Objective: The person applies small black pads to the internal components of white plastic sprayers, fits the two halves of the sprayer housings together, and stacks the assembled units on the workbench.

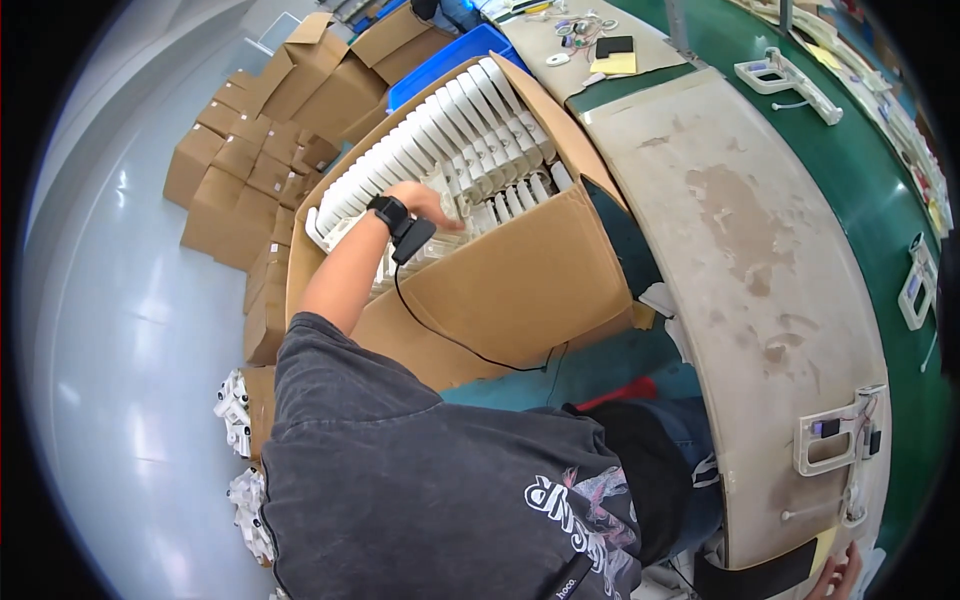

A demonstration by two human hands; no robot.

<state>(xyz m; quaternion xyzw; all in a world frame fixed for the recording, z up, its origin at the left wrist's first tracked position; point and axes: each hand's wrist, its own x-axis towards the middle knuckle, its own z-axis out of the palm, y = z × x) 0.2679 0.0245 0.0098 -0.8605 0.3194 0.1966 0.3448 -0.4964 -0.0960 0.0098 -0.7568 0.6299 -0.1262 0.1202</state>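
Observation:
My left hand (428, 203), with a black band and device (402, 228) on its wrist, reaches down into a large cardboard box (500, 285). Rows of white plastic housings (430, 135) stand on edge inside, packed close together. The hand is over the near rows and touches white parts there. Its fingertips are mostly hidden, so whether it grips one cannot be made out. At the lower right rim, my right hand (838, 575) shows only in part, fingers apart, beside a black pad (755, 570) and a yellow strip at the table edge.
The worktable (650, 170) curves along the right. On it lies an opened white handle-shaped housing (832, 440) with wires. More such housings (790, 85) lie on a green surface beyond. Stacked cardboard boxes (240, 160) and a blue bin (450, 65) stand behind the box. A cable hangs from my wrist.

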